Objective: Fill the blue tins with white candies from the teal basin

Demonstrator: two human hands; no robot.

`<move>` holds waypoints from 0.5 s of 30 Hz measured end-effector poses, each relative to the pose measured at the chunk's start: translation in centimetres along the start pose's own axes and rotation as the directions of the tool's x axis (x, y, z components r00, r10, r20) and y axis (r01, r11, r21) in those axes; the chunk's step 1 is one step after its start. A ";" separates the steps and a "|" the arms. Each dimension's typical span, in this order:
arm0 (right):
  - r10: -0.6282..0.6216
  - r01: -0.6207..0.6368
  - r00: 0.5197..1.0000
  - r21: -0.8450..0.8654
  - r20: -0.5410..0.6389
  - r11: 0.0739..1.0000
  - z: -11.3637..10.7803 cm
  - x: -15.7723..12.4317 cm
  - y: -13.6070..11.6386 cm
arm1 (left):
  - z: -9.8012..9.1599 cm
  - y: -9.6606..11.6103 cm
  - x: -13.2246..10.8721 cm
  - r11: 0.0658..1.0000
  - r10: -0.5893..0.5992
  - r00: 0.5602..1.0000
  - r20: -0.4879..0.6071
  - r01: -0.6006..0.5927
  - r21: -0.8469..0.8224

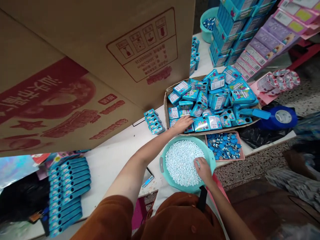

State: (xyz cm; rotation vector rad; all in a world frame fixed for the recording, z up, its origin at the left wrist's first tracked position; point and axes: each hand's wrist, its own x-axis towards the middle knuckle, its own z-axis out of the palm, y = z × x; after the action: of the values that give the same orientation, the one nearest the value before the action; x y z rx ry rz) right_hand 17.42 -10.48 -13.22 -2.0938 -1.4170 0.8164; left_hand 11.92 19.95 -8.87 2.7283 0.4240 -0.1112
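Note:
My left hand reaches over the near rim of a cardboard tray full of small blue printed packs. Its fingers are stretched out and rest on the packs at the near left. My right hand is at the right side of a turquoise basin, just over small white candies. The fingers there are curled together, and whatever may be in them is hidden. Right of the basin, a shallow pink tray holds several round blue-and-silver caps.
A large cardboard carton towers at left and back. Blue packs stand in a short row and in stacked rows on the white table. Stacked blue boxes, pink boxes and a blue tape roll are at right.

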 end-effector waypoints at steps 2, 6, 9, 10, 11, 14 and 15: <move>-0.040 0.040 0.999 -0.045 0.000 0.998 0.3 0.4 0.1 | 1.4 -0.1 2.1 0.999 0.028 0.996 0.088 -0.032 0.044; -0.078 0.078 0.997 -0.082 0.002 0.994 1.2 2.0 0.7 | 3.1 -0.4 3.9 0.992 0.007 0.992 0.129 -0.024 0.127; -0.065 0.064 0.998 -0.077 -0.010 0.995 2.5 3.6 1.1 | 3.3 -0.4 4.0 0.984 0.011 0.996 0.089 -0.027 0.175; -0.057 0.056 0.998 -0.069 -0.019 0.996 3.0 4.1 1.2 | 3.3 -0.4 3.9 0.982 0.005 0.997 0.083 -0.020 0.187; -0.047 0.045 0.998 -0.059 -0.032 0.997 3.5 4.6 1.1 | 3.3 -0.4 3.8 0.980 -0.006 0.996 0.087 -0.011 0.199; 0.004 -0.006 0.996 -0.022 -0.086 1.000 5.1 5.5 0.3 | 2.9 -0.4 3.0 0.970 -0.040 0.990 0.132 0.007 0.241; 0.027 -0.028 0.994 -0.010 -0.103 1.000 5.4 5.7 0.1 | 2.6 -0.5 2.6 0.968 -0.044 0.989 0.143 0.006 0.252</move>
State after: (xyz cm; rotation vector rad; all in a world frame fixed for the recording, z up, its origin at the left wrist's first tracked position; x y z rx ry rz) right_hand 15.25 -4.88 -18.30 -2.1362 -1.3442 0.7025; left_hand 14.19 20.13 -11.76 2.9363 0.4276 -0.3962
